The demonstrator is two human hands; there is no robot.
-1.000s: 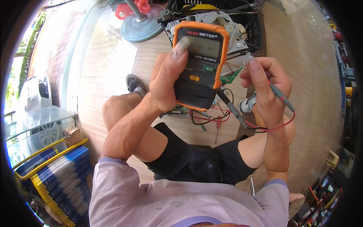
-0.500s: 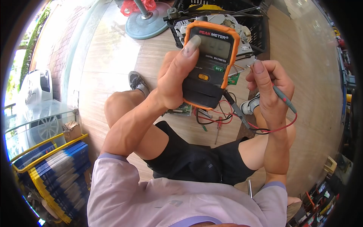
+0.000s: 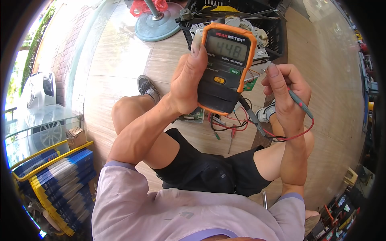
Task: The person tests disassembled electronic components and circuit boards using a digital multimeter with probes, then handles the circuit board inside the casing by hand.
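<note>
"Where's the meter [image 3: 219,94]?"

"In the left grip [image 3: 185,82], held up above the floor [image 3: 116,68]. That grip is curled about the case's width: thumb along the near side, fingers hidden behind."

"How will it handle?"

"Light, I'd judge, and stiff. The orange rim [image 3: 251,56] looks rubbery, so it shouldn't slip. The screen [image 3: 227,50], just beside the thumb, is likely the fragile part; best take the long sides below it (it shows digits like 448, decimal unclear)."

"And the right grip [image 3: 287,86]?"

"Pinched almost together at the tips, with the red probe [image 3: 299,102] across the hand. Something pale peeks out at the fingertips, too small to name. I'd hold that probe by its stiff grey handle; its red lead [image 3: 306,131] looks soft and loops below the grip. The other probe [image 3: 253,119] sits lower, between both grips."

"Containers?"

"Beyond the left grip, partly behind the meter, a black crate [image 3: 277,46] with pale parts [image 3: 260,36] and something yellow [image 3: 217,7] inside. Far out to that grip's left, nearer the body, a yellow rack [image 3: 60,159] holds blue packs [image 3: 66,170]."
</note>
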